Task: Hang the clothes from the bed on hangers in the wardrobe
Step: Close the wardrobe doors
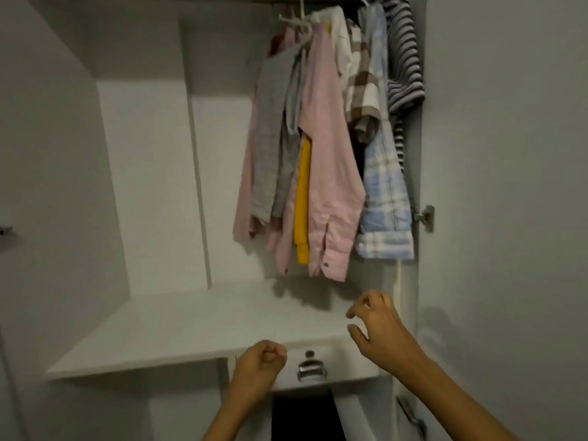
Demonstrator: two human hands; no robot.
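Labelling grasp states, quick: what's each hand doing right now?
Left hand: closed fist, holding nothing.
Right hand: open, fingers loosely curled, holding nothing.

Drawer (345, 375), white, 6 o'clock: chrome handle (312, 372) on its front, small round knob (309, 354) just above it. Metal hinge (424, 216), 3 o'clock. Second hinge (412, 415), 5 o'clock. Grey wall (509, 138), 2 o'clock.

**Matt board, soft cloth, bright metal**

Smooth, matt white board is seen across the wardrobe shelf (178, 323). Woven cloth, finely creased, is shown in the pink shirt (331, 186) and in the blue checked shirt (386, 198) at the right. A ribbed knit is made out on the striped top (404, 58). The white hanger (297, 22) looks like plastic. Glossy metal is caught on the near drawer handle (311, 370), duller metal on the hinge (424, 216).
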